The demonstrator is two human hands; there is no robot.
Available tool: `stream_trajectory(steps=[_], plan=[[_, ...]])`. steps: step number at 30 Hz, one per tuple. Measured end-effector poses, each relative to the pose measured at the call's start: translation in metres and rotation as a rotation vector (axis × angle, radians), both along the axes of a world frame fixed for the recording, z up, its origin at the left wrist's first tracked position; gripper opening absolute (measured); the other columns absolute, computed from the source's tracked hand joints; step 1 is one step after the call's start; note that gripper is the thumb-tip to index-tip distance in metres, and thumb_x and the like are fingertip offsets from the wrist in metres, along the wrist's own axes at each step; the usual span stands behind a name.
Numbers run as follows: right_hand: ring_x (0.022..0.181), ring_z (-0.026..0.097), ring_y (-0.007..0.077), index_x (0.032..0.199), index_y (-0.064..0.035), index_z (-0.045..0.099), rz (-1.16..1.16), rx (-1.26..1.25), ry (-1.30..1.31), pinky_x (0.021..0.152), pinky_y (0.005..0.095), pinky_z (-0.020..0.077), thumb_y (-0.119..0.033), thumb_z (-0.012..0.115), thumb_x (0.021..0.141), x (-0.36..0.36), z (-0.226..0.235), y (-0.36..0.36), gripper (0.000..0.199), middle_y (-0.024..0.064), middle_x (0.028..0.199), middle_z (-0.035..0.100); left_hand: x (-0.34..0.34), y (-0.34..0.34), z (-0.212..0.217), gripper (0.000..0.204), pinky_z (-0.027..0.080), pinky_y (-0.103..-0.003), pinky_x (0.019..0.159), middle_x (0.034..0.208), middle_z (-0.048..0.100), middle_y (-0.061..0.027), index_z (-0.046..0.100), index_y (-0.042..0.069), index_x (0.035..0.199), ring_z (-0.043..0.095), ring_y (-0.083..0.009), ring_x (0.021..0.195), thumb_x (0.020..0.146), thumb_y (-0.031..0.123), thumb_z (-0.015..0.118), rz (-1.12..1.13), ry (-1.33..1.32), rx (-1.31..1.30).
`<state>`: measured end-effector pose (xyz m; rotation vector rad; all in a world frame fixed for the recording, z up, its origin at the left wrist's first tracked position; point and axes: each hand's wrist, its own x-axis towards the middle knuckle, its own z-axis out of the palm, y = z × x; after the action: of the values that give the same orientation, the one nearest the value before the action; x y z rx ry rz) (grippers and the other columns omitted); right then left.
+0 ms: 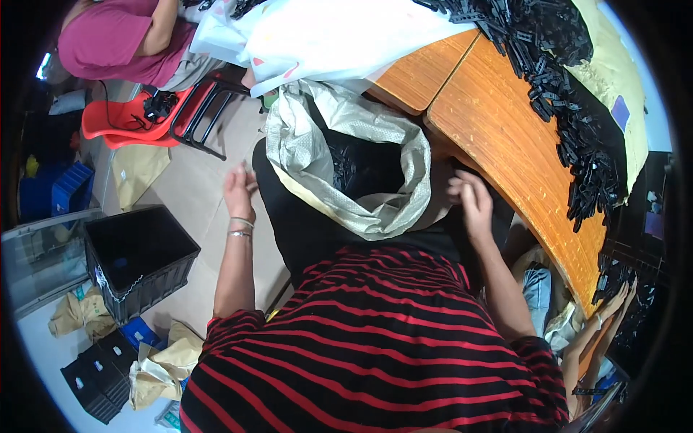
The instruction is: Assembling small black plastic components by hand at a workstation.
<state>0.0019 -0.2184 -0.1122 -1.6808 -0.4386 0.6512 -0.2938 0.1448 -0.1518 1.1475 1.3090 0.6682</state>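
Note:
A white woven sack (pixel 287 133) stands between my knees with its mouth wide and its rim rolled unevenly. Inside it, small black plastic parts (pixel 345 167) show in the shadow. My left hand (pixel 240 191) is raised over my left knee, left of the sack and apart from it. Its fingers are loosely bent, with nothing seen in them. To the right of the sack, my right hand (pixel 473 202) hovers near the table edge, fingers slightly blurred and loosely curled apart. It holds nothing that I can see.
A wooden table (pixel 498 119) curves along the right, bearing heaps of black plastic parts (pixel 588 162). Another person's hands (pixel 613 303) reach to its near end. At left stand a black crate (pixel 141 252) and a red chair (pixel 123 123); a person in a maroon shirt (pixel 119 40) sits behind.

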Motion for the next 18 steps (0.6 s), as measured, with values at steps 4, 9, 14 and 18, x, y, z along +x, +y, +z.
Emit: stream_trajectory(steps=[4,9,14,18], plan=[[0.084,0.060,0.0111,0.110,0.0010,0.059,-0.384,-0.180,-0.179,0.069,0.0231,0.0493,-0.024,0.048,0.098,-0.007,0.014,-0.075,0.030,0.0073,0.093,0.063,-0.100,-0.052,-0.129,0.034,0.050,-0.032,0.083,0.104,0.064,-0.0113,0.059,0.000,0.114,0.061,-0.0182,0.093,0.092,0.020,0.046,-0.175,-0.155,-0.362],[0.055,0.049,0.0077,0.082,-0.0060,0.058,-0.692,-0.540,-0.266,0.049,0.0218,0.0389,-0.023,0.053,0.095,-0.029,-0.040,-0.229,0.022,-0.0004,0.068,0.055,-0.124,-0.159,-0.124,0.042,0.050,-0.033,0.083,0.110,0.063,-0.0123,0.057,-0.002,0.118,0.061,-0.0200,0.095,0.092,0.029,0.046,-0.148,-0.190,-0.409],[0.042,0.044,0.0115,0.079,-0.0094,0.057,-0.610,-0.622,0.296,0.037,0.0290,0.0352,-0.033,0.053,0.093,-0.035,-0.127,-0.283,0.027,0.0011,0.060,0.052,-0.154,-0.214,-0.119,0.042,0.050,-0.034,0.082,0.109,0.064,-0.0123,0.057,-0.002,0.118,0.061,-0.0205,0.094,0.091,0.029,0.047,-0.152,-0.107,-0.442],[0.044,0.045,0.0128,0.080,-0.0093,0.058,-0.531,-0.650,0.275,0.039,0.0298,0.0360,-0.034,0.053,0.093,-0.011,-0.129,-0.296,0.028,0.0021,0.061,0.053,-0.146,-0.226,-0.131,0.042,0.051,-0.034,0.082,0.108,0.064,-0.0123,0.057,-0.002,0.117,0.061,-0.0209,0.093,0.091,0.029,0.047,-0.198,-0.061,-0.462]])
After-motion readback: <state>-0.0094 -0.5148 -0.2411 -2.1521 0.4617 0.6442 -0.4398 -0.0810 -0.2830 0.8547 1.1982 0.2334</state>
